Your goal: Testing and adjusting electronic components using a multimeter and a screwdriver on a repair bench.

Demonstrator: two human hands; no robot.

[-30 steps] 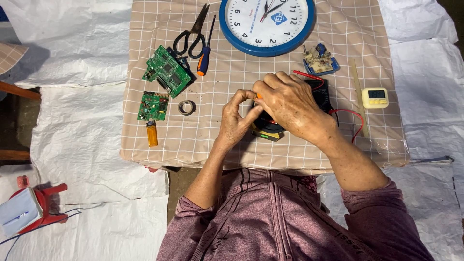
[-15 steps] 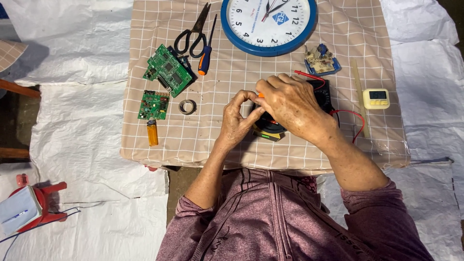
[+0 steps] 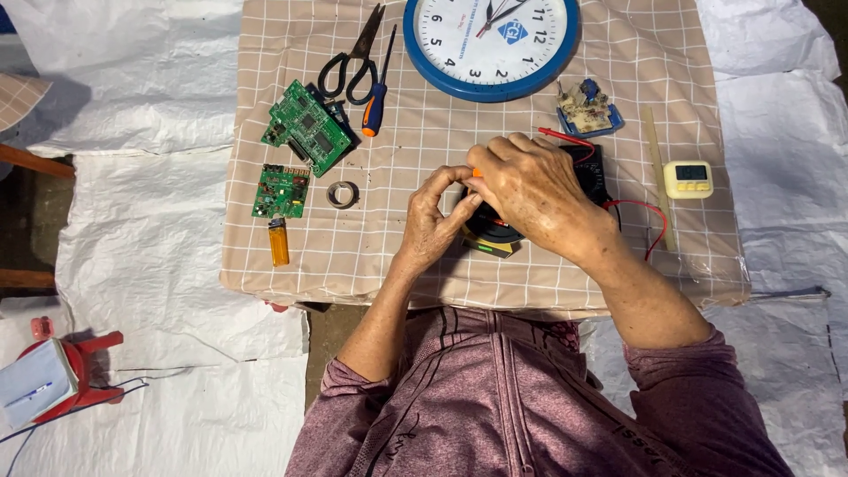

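Both my hands meet at the middle of a small table covered with a beige checked cloth (image 3: pixel 371 256). My left hand (image 3: pixel 437 216) pinches a small object that my fingers hide. My right hand (image 3: pixel 530 190) is closed over an orange-handled tool (image 3: pixel 477 173), only its tip showing. Under my hands lies a black round device with a yellow-green base (image 3: pixel 490 240). A black meter (image 3: pixel 594 163) with red leads (image 3: pixel 649 221) sits just behind my right hand.
A blue-rimmed wall clock (image 3: pixel 491 44) lies at the far edge. Scissors (image 3: pixel 353 57), a screwdriver (image 3: pixel 378 97), two green circuit boards (image 3: pixel 309 128) (image 3: pixel 281 191), a tape roll (image 3: pixel 343 194) and an orange lighter (image 3: pixel 278 242) lie left. A small board (image 3: pixel 586 106) and a yellow timer (image 3: pixel 687 179) lie right.
None beyond slight finger movement; both hands stay over the black device.
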